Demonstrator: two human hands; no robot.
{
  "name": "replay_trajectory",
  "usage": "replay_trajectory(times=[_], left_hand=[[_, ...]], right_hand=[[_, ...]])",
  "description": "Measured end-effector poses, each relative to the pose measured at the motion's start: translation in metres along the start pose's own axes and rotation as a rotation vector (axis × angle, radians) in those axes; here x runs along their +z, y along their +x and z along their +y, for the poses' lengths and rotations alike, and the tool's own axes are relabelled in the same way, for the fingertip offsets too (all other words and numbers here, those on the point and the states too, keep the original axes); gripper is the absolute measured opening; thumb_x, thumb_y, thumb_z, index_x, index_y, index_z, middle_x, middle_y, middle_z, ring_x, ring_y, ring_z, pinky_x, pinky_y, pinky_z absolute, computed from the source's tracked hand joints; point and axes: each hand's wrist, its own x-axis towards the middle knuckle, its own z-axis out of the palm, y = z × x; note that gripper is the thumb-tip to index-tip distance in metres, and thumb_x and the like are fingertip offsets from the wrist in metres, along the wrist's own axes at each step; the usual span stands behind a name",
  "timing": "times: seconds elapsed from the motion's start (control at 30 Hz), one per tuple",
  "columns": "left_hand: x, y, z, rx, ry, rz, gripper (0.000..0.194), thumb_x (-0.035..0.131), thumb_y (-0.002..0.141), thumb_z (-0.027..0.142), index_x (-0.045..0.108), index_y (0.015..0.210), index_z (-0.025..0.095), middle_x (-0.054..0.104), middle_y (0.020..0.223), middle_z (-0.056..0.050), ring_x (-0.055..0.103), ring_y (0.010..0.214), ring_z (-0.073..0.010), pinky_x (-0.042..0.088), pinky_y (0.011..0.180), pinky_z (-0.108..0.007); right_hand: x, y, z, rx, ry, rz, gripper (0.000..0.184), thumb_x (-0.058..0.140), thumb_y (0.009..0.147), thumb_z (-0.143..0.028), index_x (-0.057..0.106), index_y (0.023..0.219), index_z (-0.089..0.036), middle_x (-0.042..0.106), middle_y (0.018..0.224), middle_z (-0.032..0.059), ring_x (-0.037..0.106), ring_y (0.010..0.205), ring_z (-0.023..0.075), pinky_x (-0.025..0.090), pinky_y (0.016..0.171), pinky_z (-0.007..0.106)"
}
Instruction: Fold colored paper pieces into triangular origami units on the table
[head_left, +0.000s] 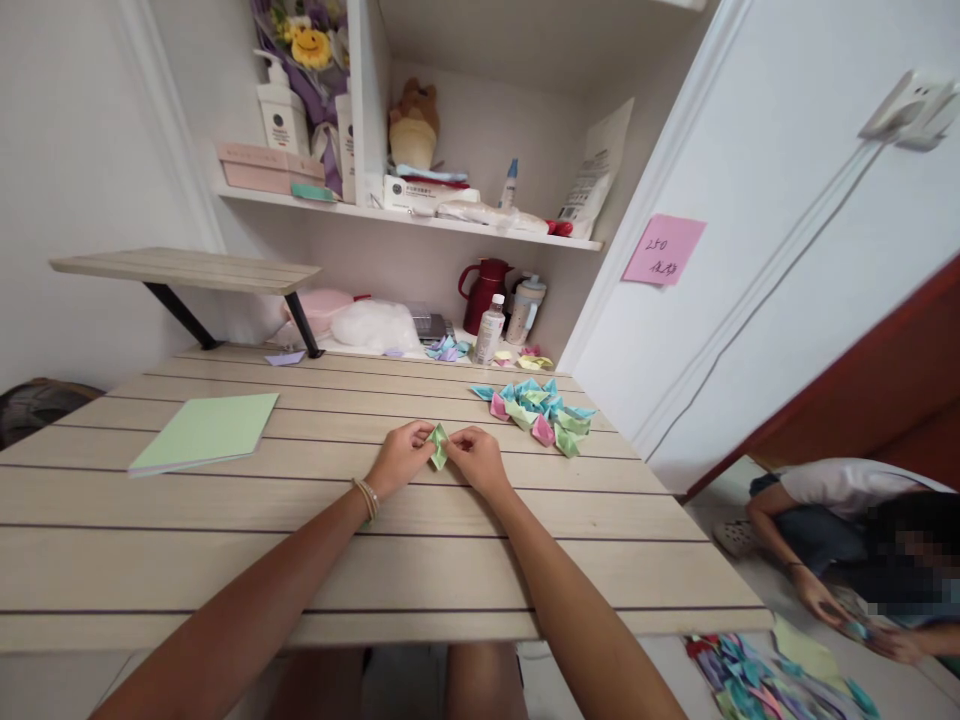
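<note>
Green folded paper (pixel 438 447): one, pinched between fingertips of left hand (pixel 403 456) and right hand (pixel 477 458), both nearly closed, which hovered above table (pixel 420 580).

— And we're in somebody's home, it seems?
— Looks it: a plush toy (pixel 415 122) up on the white shelf (pixel 420 222), pump bottles (pixel 283 115), a red jug (pixel 485 295) below, above a slatted desk (pixel 360 580)!

The folded paper (pixel 438 447) is light green, the striped table (pixel 300 500) pale wood with dark lines.
</note>
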Motion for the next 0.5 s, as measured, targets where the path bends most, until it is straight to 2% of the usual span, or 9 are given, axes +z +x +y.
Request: replay_trajectory(times=[0.2, 0.27, 0.4, 0.5], left_hand=[[0.0, 0.001, -0.002, -0.05, -0.112, -0.034, 0.024, 0.056, 0.065, 0.013, 0.062, 0.088, 0.012, 0.065, 0.071, -0.005, 0.061, 0.065, -0.0143, 0.053, 0.057, -0.024], [-0.001, 0.001, -0.003, -0.055, -0.117, -0.036, 0.025, 0.056, 0.066, 0.014, 0.061, 0.09, 0.012, 0.065, 0.073, -0.005, 0.061, 0.065, -0.0145, 0.053, 0.057, -0.025], [-0.004, 0.002, -0.004, -0.033, -0.062, 0.06, 0.023, 0.057, 0.066, 0.016, 0.062, 0.088, 0.014, 0.066, 0.077, -0.005, 0.061, 0.067, -0.0149, 0.052, 0.056, -0.024], [-0.006, 0.002, -0.002, 0.012, 0.02, 0.119, 0.021, 0.058, 0.064, 0.016, 0.063, 0.084, 0.015, 0.066, 0.078, -0.005, 0.061, 0.067, -0.0149, 0.052, 0.058, -0.024]], right_hand=[[-0.001, 0.0, -0.001, 0.002, 0.018, -0.009, 0.011, 0.058, 0.066, -0.026, 0.065, 0.064, -0.018, 0.063, 0.069, 0.0031, 0.057, 0.058, 0.0148, 0.046, 0.057, 0.026], [-0.002, 0.0, -0.002, 0.012, 0.03, 0.007, 0.012, 0.057, 0.067, -0.027, 0.066, 0.07, -0.018, 0.064, 0.074, 0.0034, 0.056, 0.058, 0.0142, 0.046, 0.057, 0.026], [-0.004, -0.001, -0.008, -0.047, 0.026, 0.111, 0.015, 0.053, 0.071, -0.026, 0.063, 0.078, -0.017, 0.064, 0.08, 0.0041, 0.054, 0.058, 0.0131, 0.046, 0.057, 0.025], [-0.004, -0.003, -0.013, -0.133, -0.058, 0.084, 0.013, 0.057, 0.07, -0.028, 0.065, 0.074, -0.019, 0.063, 0.073, 0.0035, 0.053, 0.059, 0.014, 0.045, 0.059, 0.026]])
